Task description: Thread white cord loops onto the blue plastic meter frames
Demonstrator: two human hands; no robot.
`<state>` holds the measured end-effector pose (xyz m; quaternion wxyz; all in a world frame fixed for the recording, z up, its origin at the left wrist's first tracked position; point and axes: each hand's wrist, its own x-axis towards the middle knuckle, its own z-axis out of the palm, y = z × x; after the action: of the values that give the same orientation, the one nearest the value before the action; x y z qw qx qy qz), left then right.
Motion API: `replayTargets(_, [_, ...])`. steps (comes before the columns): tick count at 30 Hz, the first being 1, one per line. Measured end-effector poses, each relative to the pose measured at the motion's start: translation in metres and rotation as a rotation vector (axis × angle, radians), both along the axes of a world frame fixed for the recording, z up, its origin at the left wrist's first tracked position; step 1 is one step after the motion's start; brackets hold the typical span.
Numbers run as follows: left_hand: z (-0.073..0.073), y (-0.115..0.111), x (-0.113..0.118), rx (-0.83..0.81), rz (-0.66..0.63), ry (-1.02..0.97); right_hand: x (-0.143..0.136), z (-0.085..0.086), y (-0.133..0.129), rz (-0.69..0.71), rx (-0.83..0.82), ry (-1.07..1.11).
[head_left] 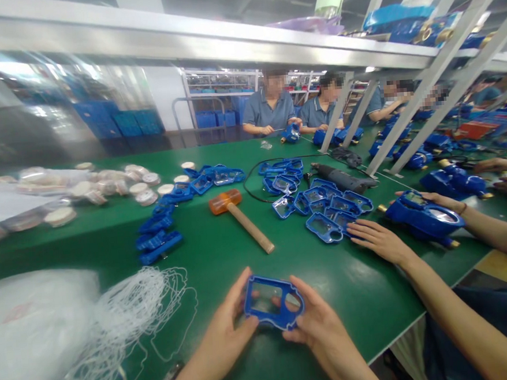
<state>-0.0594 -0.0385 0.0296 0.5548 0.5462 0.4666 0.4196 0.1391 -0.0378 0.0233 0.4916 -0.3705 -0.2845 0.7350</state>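
Note:
A blue plastic frame with a clear window and a round opening is held over the green table. My left hand grips its left end, and my right hand grips the right end around the round opening. Beyond them lies a mallet with an orange head and a wooden handle. Thin white strings are heaped to the left of my left hand. More blue frames are spread to the right of the mallet, and a row of blue parts lies to its left.
A co-worker's hand touches the frames at right, beside a blue meter housing. A power tool lies behind. White round parts and a plastic bag are at left. A metal shelf spans above; several people sit opposite.

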Motion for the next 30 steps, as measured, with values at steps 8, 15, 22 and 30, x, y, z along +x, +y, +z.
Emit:
replayTargets(8, [0.008,-0.007,0.012,0.439,-0.063,0.504,-0.004,-0.002,-0.001,0.036,0.008,0.009])
replayTargets(15, [0.007,-0.008,0.017,0.522,-0.08,0.615,-0.008,-0.003,0.0,0.024,-0.01,0.045])
replayTargets(22, [-0.003,-0.007,0.006,0.314,0.256,0.32,-0.009,-0.002,0.0,-0.01,-0.03,0.069])
replayTargets(30, [-0.001,0.001,-0.001,-0.325,-0.045,-0.297,-0.013,0.0,0.001,-0.035,-0.013,-0.004])
